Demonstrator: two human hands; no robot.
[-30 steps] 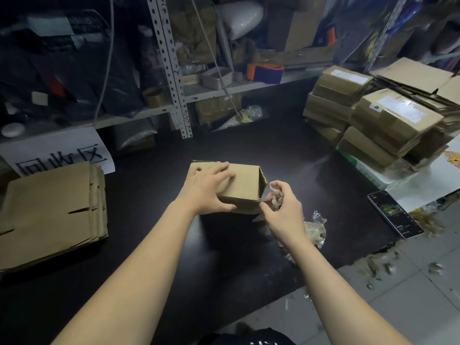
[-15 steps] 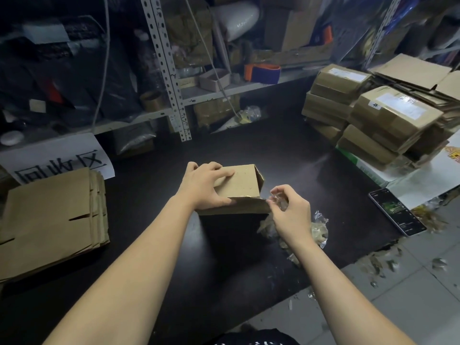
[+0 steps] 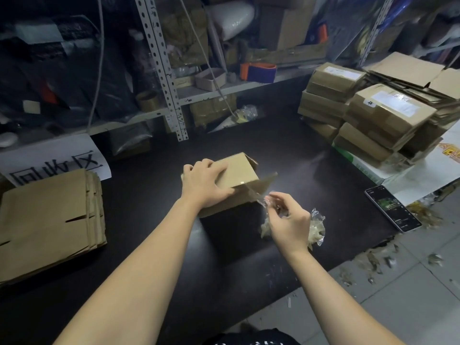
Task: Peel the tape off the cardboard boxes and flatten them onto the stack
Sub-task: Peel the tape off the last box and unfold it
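A small brown cardboard box [image 3: 240, 171] sits in the middle of the black table [image 3: 149, 232]. My left hand [image 3: 204, 183] lies over its top, fingers spread and bent over the upper face. A clear strip of tape [image 3: 254, 195] stretches from the box's near edge to my right hand [image 3: 286, 220], which pinches its free end just right of the box. One flap at the box's right end stands open. A stack of flattened boxes [image 3: 49, 220] lies at the left of the table.
A wad of peeled tape [image 3: 316, 229] lies under my right hand. Taped boxes [image 3: 373, 120] are piled at the right rear, a phone [image 3: 393, 207] near the right edge. Metal shelving [image 3: 161, 70] runs along the back. Tape scraps [image 3: 373, 262] litter the grey floor.
My right hand has pulled toward me and to the right, drawing the tape strip off the box. The box has tilted and its right flap has swung open.
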